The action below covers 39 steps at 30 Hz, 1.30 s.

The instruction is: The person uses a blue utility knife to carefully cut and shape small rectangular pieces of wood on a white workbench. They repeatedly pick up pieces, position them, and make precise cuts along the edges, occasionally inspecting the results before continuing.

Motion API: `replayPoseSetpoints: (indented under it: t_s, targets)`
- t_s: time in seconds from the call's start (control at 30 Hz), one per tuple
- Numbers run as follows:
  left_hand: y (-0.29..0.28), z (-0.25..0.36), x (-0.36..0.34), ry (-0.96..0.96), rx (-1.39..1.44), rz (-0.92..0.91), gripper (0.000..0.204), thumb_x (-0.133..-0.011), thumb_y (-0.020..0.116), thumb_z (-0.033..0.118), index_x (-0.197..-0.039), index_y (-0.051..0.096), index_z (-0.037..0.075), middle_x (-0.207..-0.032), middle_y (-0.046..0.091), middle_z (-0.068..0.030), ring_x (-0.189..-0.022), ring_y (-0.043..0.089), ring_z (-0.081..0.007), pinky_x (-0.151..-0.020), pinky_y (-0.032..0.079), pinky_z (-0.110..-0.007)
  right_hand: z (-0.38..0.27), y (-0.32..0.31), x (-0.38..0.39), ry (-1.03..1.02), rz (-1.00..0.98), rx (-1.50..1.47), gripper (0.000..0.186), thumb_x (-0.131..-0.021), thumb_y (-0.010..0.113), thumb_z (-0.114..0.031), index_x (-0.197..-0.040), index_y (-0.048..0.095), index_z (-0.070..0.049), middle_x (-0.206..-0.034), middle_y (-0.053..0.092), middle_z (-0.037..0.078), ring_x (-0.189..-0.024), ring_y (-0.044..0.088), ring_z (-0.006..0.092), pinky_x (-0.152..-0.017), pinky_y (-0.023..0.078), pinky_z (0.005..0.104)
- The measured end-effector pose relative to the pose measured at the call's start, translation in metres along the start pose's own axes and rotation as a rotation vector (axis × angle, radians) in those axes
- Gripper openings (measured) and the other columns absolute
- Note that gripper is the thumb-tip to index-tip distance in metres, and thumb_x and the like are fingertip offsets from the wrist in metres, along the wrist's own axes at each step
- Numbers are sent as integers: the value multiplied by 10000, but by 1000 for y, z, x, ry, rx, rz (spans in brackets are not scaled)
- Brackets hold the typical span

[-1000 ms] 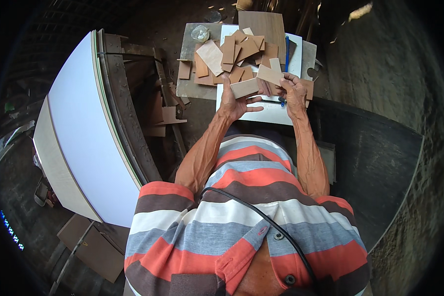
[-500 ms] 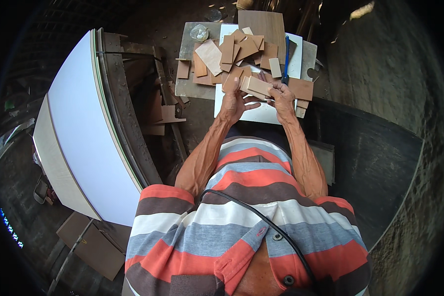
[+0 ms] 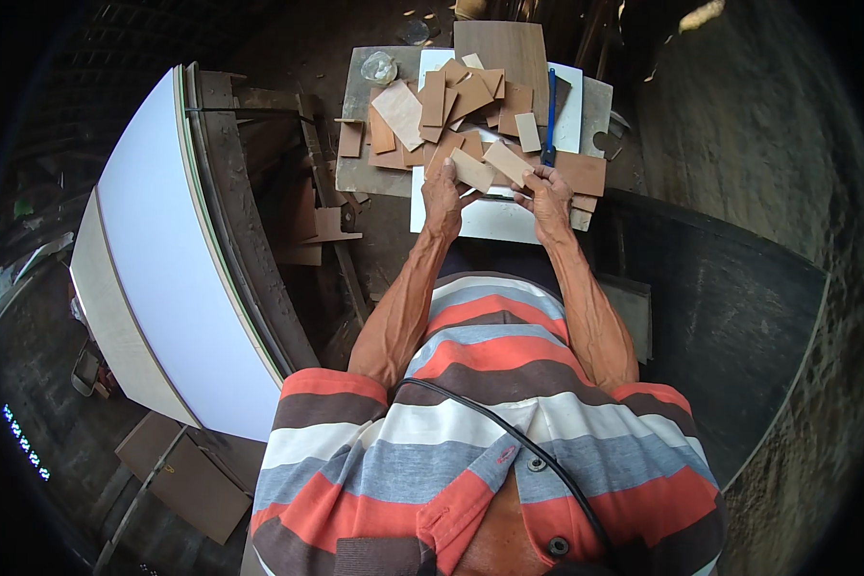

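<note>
My left hand (image 3: 443, 201) is closed on a small pale wooden piece (image 3: 472, 172), thumb on its top. A second flat wooden piece (image 3: 509, 164), tilted the other way, is pinched in my right hand (image 3: 549, 203). The two pieces are close together at their inner ends, over the near part of a white board (image 3: 494, 220). Just beyond my hands lies a heap of brown and tan wooden pieces (image 3: 470, 100). A blue and black tool (image 3: 550, 120), its kind unclear, lies by my right fingers.
A clear round container (image 3: 379, 67) stands at the table's far left. A larger brown board (image 3: 504, 60) lies behind the heap. White and pale sheets (image 3: 168, 250) lean along my left, with wood offcuts (image 3: 302, 216) beside them. A dark panel (image 3: 720, 307) is at right.
The two pieces, held stacked together before, are now apart, one in each hand. The view has shifted slightly.
</note>
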<state>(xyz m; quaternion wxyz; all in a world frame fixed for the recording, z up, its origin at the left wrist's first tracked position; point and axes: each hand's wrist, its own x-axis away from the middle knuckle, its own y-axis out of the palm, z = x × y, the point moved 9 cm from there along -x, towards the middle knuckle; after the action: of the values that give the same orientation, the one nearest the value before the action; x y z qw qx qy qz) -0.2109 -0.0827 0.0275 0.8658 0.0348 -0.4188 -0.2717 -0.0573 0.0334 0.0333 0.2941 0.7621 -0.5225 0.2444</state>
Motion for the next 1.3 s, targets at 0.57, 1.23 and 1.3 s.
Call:
replayPoseSetpoints:
  t_s: [0.57,1.23,1.3]
  targets:
    - [-2,4,14,263,-418,21,409,-861,678,51,-1232,536,-50,-914,702,-135,-793,668,-162,-634,533,-280,-28,-21,-50,-405,196,1070,415,-818,680,-258,-1125,546,-13,-1162,540,195,-1091,567,360,-905,475,455]
    - [25,6,11,103,-545,-241,407,-916,640,165,-1265,561,-30,-896,668,-93,-680,666,-151,-555,532,-288,-14,-71,-70,-300,420,1103,295,-902,538,-234,-1048,531,23,-928,645,242,-881,640,441,-794,497,533]
    - [34,3,9,59,-600,-281,436,-903,666,168,-1275,556,-31,-880,659,-89,-659,647,-146,-555,527,-282,-2,-97,-67,-229,398,890,283,-911,521,-228,-1031,516,28,-872,637,221,-802,647,419,-729,513,508]
